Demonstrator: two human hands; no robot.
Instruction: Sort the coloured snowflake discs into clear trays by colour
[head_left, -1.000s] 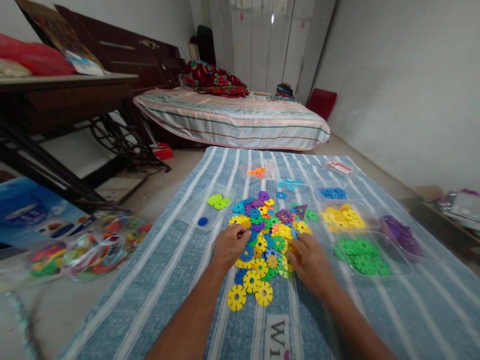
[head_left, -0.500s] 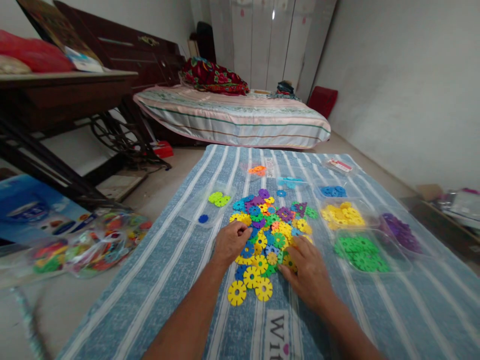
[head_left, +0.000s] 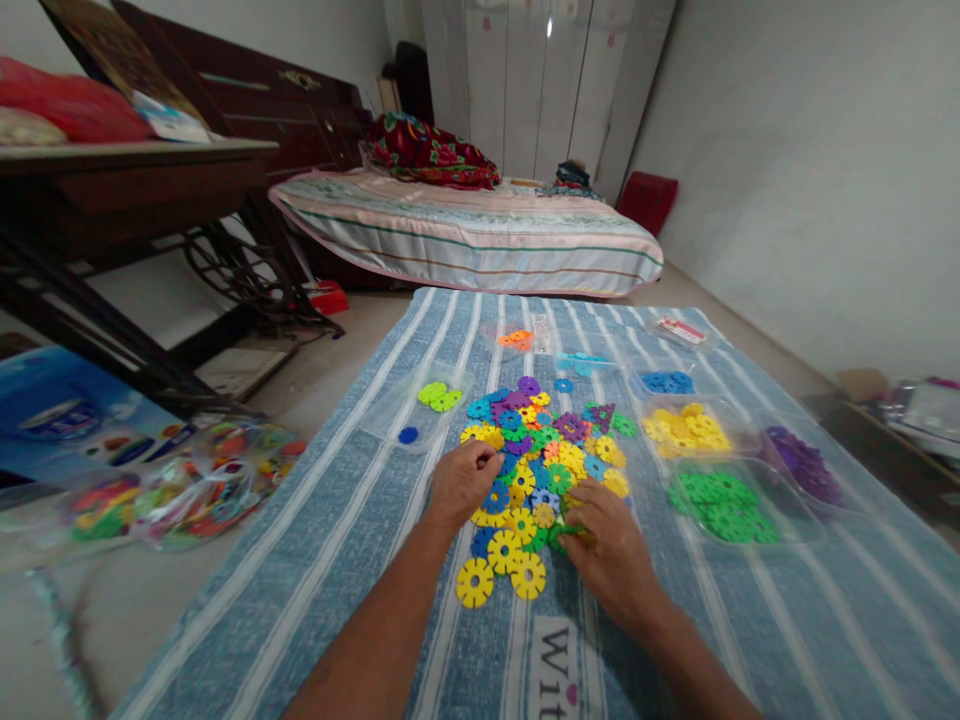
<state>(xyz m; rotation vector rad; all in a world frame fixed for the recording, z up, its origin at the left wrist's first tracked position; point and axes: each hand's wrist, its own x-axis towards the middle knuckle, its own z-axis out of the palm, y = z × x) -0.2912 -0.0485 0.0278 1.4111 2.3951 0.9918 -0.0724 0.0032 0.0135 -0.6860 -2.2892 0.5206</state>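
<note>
A mixed pile of notched plastic flower discs (head_left: 523, 480) in yellow, blue, green and purple lies in the middle of the striped cloth. My left hand (head_left: 463, 487) rests at the pile's left edge with its fingers curled together; whatever they may hold is hidden. On the pile's right side, my right hand (head_left: 611, 545) pinches a green disc (head_left: 559, 535) between thumb and fingers. Several yellow discs (head_left: 504, 551) lie at the near end of the pile. To the right, a clear tray of green discs (head_left: 724, 503) is nearest my right hand.
Clear trays hold yellow discs (head_left: 686, 430), purple discs (head_left: 802, 465), blue discs (head_left: 666, 383) and orange discs (head_left: 516, 340). At the left, another tray has lime discs (head_left: 439, 396) and one dark blue disc (head_left: 407, 435). A bed (head_left: 465, 235) stands beyond the cloth.
My right hand has drawn slightly down and closed on a green disc, which now shows at its fingertips. My left hand has hardly moved.
</note>
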